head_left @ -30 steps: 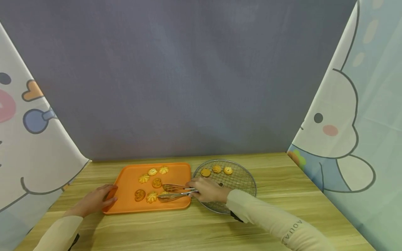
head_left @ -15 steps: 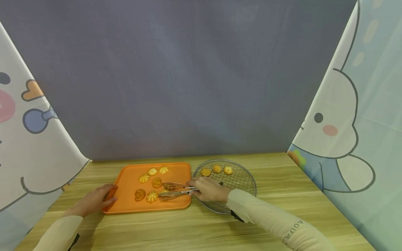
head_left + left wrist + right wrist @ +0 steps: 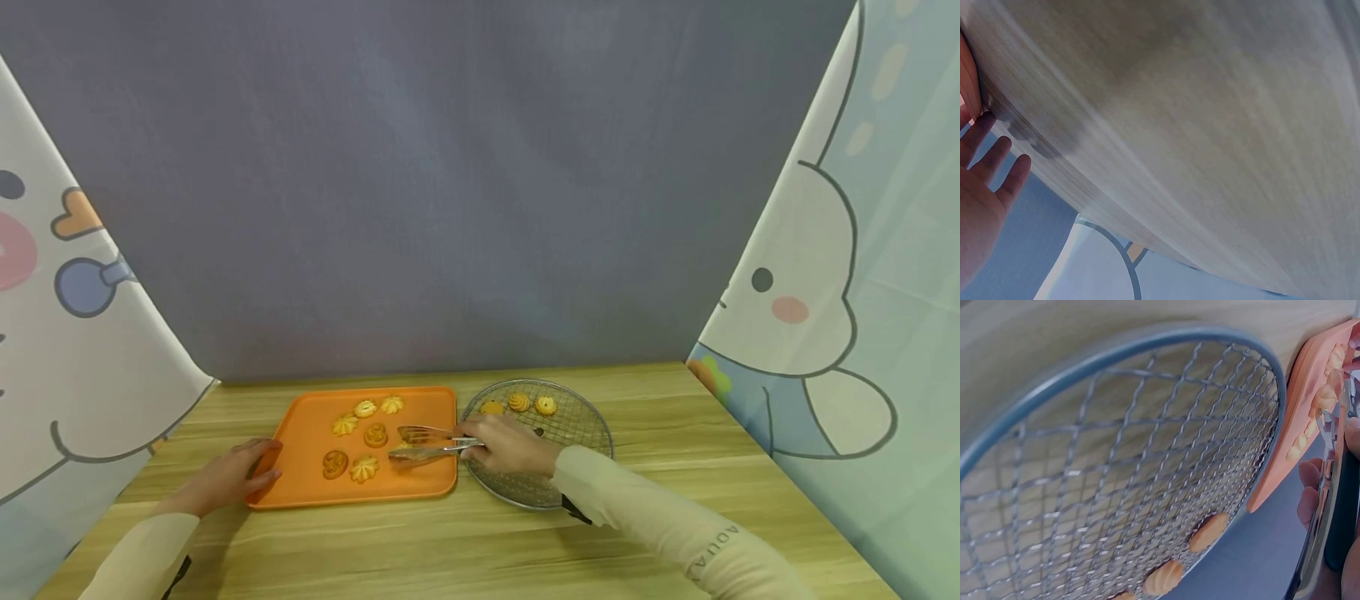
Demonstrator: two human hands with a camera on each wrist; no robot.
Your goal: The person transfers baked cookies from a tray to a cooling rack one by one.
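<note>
My right hand (image 3: 510, 444) grips metal tongs (image 3: 431, 452) by the handle, whose dark grip shows in the right wrist view. The tongs' two heads lie over the right part of an orange tray (image 3: 296, 492). Between the heads is a yellow cookie (image 3: 406, 446), partly covered by them. My left hand (image 3: 225, 479) rests at the tray's left edge, its fingers fairly straight and fingertips at the rim. Several cookies, including a pretzel-shaped one (image 3: 335, 464) and a flower-shaped one (image 3: 364, 468), lie on the tray.
A round wire cooling rack (image 3: 577, 429) stands right of the tray, partly under my right forearm. Cookies sit along its far side, one a swirl cookie (image 3: 519, 402). A grey cloth wall (image 3: 450, 208) rises behind the wooden table (image 3: 360, 550); printed cloths flank it.
My right hand and the tongs have shifted a little to the right and away from me, and the cookie between the heads moved with them. My left hand stays at the tray's edge.
</note>
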